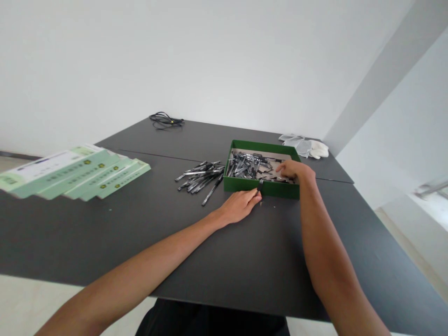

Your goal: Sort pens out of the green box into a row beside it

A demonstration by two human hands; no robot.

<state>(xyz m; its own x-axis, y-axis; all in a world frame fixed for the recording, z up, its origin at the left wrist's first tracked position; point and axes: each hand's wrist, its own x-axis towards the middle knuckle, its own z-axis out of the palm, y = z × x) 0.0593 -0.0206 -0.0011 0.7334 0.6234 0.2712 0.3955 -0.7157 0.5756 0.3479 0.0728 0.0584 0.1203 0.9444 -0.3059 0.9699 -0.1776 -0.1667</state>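
A green box [280, 189] holds many clear-barrelled pens [242, 165] on its left and small black pieces [271, 176] towards its right. My left hand [241, 205] rests on the table against the box's front wall, its fingers closed around a pen [260, 185] whose dark end sticks up past the rim. Inside the box's right side, my right hand [290, 169] reaches down with fingers bent and somewhat apart, close to the black pieces. Nothing held shows in it, though its fingertips are partly hidden. A loose pile of pens [201, 176] lies left of the box.
Overlapping green-and-white flat boxes [75, 170] lie on the dark table [168, 238] at left. A black cable coil [165, 121] sits at the far left, and white gloves [308, 146] lie behind the box at right. A wall stands behind the table.
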